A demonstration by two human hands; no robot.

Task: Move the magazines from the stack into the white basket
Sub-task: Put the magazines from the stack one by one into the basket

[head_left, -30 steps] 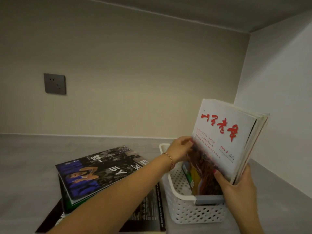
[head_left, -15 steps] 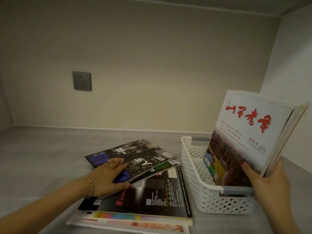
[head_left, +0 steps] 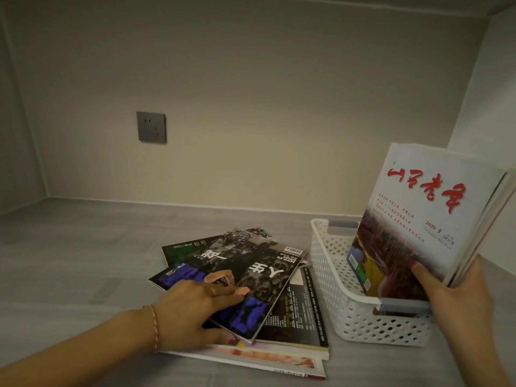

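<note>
A messy stack of magazines [head_left: 296, 311] lies on the grey surface left of the white perforated basket [head_left: 360, 322]. Its top magazine [head_left: 251, 263] is dark with blue patches and white characters. My left hand [head_left: 195, 311] grips that magazine's near edge, thumb beneath and fingers on the cover. Several magazines stand upright in the basket, the front one white with red characters [head_left: 418, 216]. My right hand [head_left: 458, 300] holds these standing magazines at their lower right corner, tilted to the right.
A grey wall socket [head_left: 151, 127] sits on the beige back wall. A white side wall rises close behind the basket on the right. The grey surface [head_left: 78, 255] stretches out to the left of the stack.
My left hand left the standing magazines, crossed to the stack and took hold of the top dark magazine. The right hand has kept holding the upright magazines.
</note>
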